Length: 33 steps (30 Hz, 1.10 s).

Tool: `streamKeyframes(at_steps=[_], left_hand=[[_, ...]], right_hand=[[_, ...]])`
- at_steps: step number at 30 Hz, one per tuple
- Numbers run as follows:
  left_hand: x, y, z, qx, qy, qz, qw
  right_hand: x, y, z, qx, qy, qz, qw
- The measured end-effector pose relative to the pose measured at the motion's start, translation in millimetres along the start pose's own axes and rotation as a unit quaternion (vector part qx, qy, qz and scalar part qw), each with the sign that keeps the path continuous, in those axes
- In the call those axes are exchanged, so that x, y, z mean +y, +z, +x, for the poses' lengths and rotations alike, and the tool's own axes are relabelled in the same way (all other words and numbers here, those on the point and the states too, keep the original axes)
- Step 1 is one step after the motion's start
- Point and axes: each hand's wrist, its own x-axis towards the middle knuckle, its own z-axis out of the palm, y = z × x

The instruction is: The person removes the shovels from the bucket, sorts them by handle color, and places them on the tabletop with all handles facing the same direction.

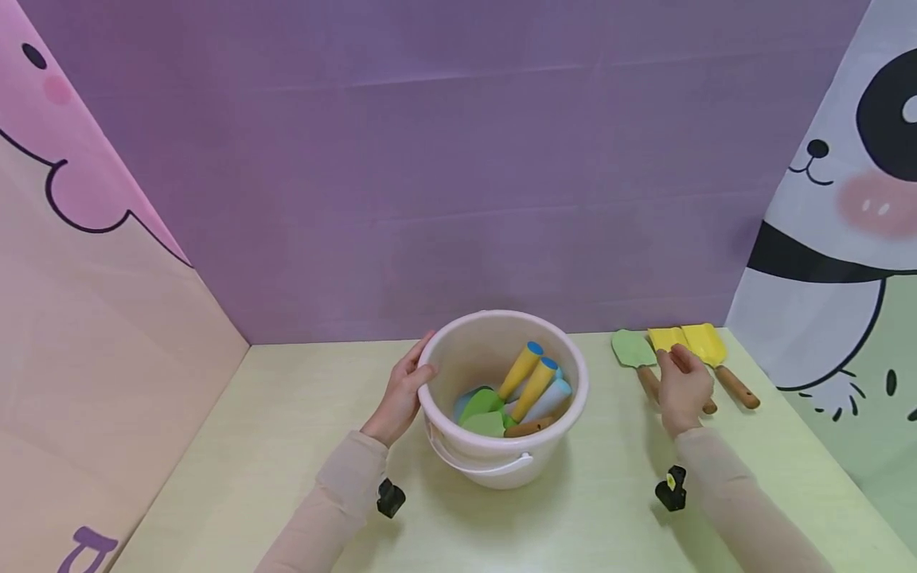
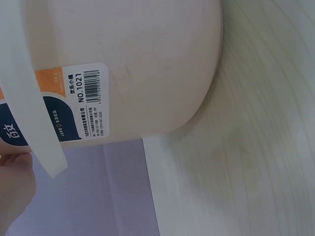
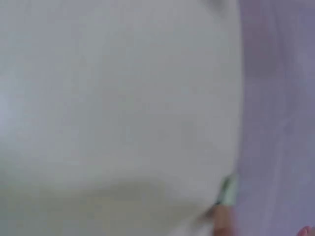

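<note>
A pale pink bucket (image 1: 501,454) stands on the table. My left hand (image 1: 401,398) grips its left rim, thumb hooked over the edge. Inside lie toy garden tools: yellow handles (image 1: 536,388) with blue ends, light blue handles (image 1: 553,398), green blades (image 1: 483,422) and a brown handle (image 1: 530,428). My right hand (image 1: 685,394) is over the tools at the right, fingers loosely bent, no held thing visible. Beside it lie a green toy shovel (image 1: 634,348) and two yellow toy shovels (image 1: 705,344), all brown-handled; the hand partly hides the middle one.
The pale wood-grain table (image 1: 301,477) meets a purple backdrop (image 1: 458,199) behind. Printed panels with cartoon animals stand at left (image 1: 100,318) and right (image 1: 831,239). A white bucket handle (image 1: 480,468) hangs down the front. The right wrist view is blurred.
</note>
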Motion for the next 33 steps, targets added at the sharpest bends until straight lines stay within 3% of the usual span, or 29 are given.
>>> streamKeyframes(at_steps=[6, 8, 10, 14, 17, 21, 26, 30, 33], left_hand=[[-0.2, 0.2, 0.0, 0.003, -0.003, -0.003, 1.0], [-0.5, 0.1, 0.0, 0.003, -0.001, -0.004, 1.0], [-0.5, 0.1, -0.1, 0.002, 0.0, -0.004, 1.0], [-0.2, 0.3, 0.1, -0.002, 0.002, -0.005, 1.0], [-0.3, 0.2, 0.4, -0.003, 0.002, -0.005, 1.0], [-0.4, 0.2, 0.6, -0.002, 0.004, -0.004, 1.0], [-1.3, 0.0, 0.5, -0.004, 0.005, -0.002, 1.0], [-2.0, -0.1, -0.1, -0.006, 0.005, -0.002, 1.0], [-1.9, 0.1, 0.3, -0.005, 0.006, -0.003, 1.0]], right_hand=[[-40, 1, -17.4, -0.085, -0.053, 0.024, 0.9947], [-54, 1, -26.3, -0.131, -0.089, 0.013, 0.9873], [-66, 0, -35.4, -0.176, -0.143, -0.012, 0.9737], [-86, 0, -53.7, -0.277, -0.244, -0.059, 0.9275], [-96, 2, -67.4, -0.35, -0.284, -0.091, 0.8881], [-100, 9, -85.1, -0.445, -0.301, -0.147, 0.8303], [-98, 23, -98.0, -0.53, -0.305, -0.21, 0.7626], [-99, 32, -101.5, -0.576, -0.307, -0.242, 0.718], [-101, 38, -104.9, -0.588, -0.327, -0.275, 0.6874]])
